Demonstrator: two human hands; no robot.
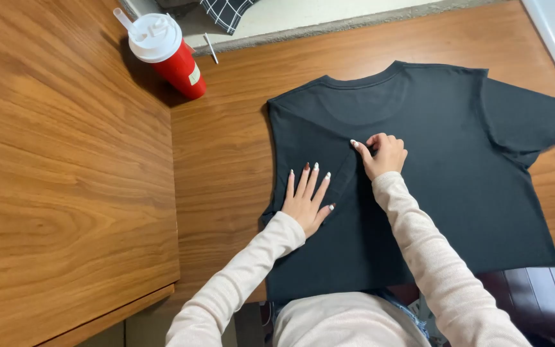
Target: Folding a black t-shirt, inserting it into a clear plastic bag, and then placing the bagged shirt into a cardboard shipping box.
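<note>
A black t-shirt lies flat on a wooden table, collar toward the far edge. Its left sleeve is folded inward over the body, while the right sleeve spreads out at the far right. My left hand rests flat on the folded left part, fingers spread. My right hand pinches the tip of the folded sleeve fabric near the shirt's middle. Both arms wear light beige sleeves.
A red cup with a white lid and straw stands at the table's back left. A raised wooden surface fills the left side. Black checked cloth lies beyond the table. A dark chair seat sits at lower right.
</note>
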